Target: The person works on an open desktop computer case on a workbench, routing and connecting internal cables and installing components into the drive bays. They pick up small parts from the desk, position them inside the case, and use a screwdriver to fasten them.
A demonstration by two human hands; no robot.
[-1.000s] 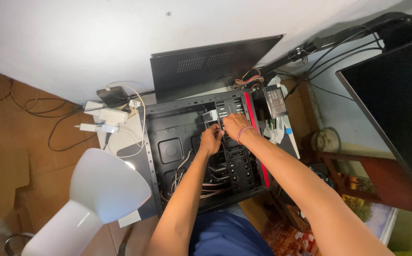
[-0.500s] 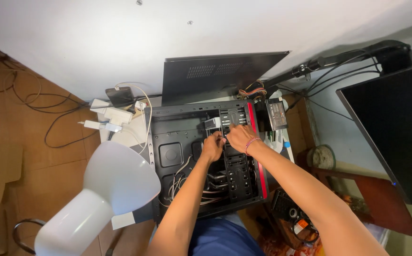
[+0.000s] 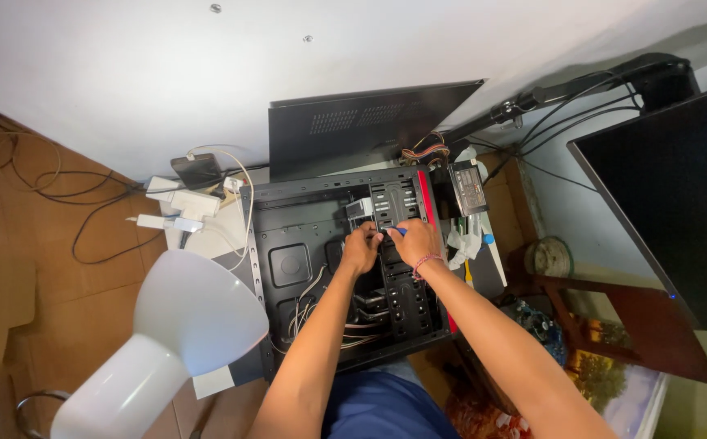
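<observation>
Hands both in the open PC case [image 3: 288,244]: left hand [image 3: 359,248] and right hand [image 3: 413,241] pinch a drive-cage [image 3: 394,207] fitting, exact grip unclear; next needs steady alignment.

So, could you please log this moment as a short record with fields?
setting: open black computer case lying on the floor
left hand: inside the case, at the drive cage
right hand: beside it, holding a small blue object
nearby: white lamp, black side panel, power supply, dark monitor
</observation>
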